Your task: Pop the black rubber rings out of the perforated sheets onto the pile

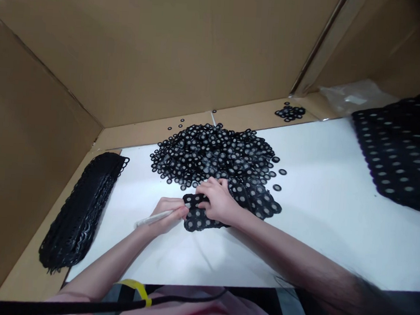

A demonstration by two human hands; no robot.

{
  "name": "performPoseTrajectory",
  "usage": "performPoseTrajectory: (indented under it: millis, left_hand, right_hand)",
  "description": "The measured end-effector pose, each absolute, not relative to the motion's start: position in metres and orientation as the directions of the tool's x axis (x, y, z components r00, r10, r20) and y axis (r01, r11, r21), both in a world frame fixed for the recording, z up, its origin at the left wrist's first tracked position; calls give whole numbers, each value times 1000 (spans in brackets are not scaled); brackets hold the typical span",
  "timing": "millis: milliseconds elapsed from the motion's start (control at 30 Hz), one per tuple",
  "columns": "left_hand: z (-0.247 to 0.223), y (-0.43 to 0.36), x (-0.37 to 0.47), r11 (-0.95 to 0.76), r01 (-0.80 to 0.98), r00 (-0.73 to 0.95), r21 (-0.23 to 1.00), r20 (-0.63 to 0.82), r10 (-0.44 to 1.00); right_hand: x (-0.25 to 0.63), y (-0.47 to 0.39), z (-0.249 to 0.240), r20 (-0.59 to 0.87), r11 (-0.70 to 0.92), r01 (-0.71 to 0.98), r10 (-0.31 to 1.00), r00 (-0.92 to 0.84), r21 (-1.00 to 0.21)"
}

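Observation:
My left hand [169,215] is closed around a slim white pen-like tool [154,218], whose tip end is by the left edge of a black sheet with pale round dots [199,221]. Over the same sheet bends my right hand [221,202], thumb and fingers curled onto its upper part; exactly what lies under the fingertips is hidden. The sheet extends right beneath my right wrist, with a dotted part showing beyond it. Just behind both hands spreads a large heap of small black rings with pale centres [214,150].
A stack of black lace-edged strips [82,210] lies at the left. Black dotted sheeting [400,148] covers the right side, near a clear plastic bag [360,95]. A smaller ring pile [289,112] sits at the back. Cardboard walls [167,52] enclose the white board [317,224].

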State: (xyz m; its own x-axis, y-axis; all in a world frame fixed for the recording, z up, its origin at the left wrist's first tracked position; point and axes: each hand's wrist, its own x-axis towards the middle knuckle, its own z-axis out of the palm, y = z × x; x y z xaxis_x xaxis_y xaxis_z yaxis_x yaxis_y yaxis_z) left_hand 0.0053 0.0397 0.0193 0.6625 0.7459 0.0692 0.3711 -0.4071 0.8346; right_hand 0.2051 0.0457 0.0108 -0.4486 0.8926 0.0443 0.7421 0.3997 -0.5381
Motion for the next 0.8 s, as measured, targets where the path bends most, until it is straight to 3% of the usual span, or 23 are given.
performPoseTrajectory:
  millis: [533,800]
  left_hand:
    - [22,42,13,-355,429,702,831,-59,710]
    - [20,41,13,-433,404,720,805,12,694]
  right_hand:
    - [202,42,15,85,452,739,875,-477,-500]
    - [212,42,20,43,436,696,862,-505,-571]
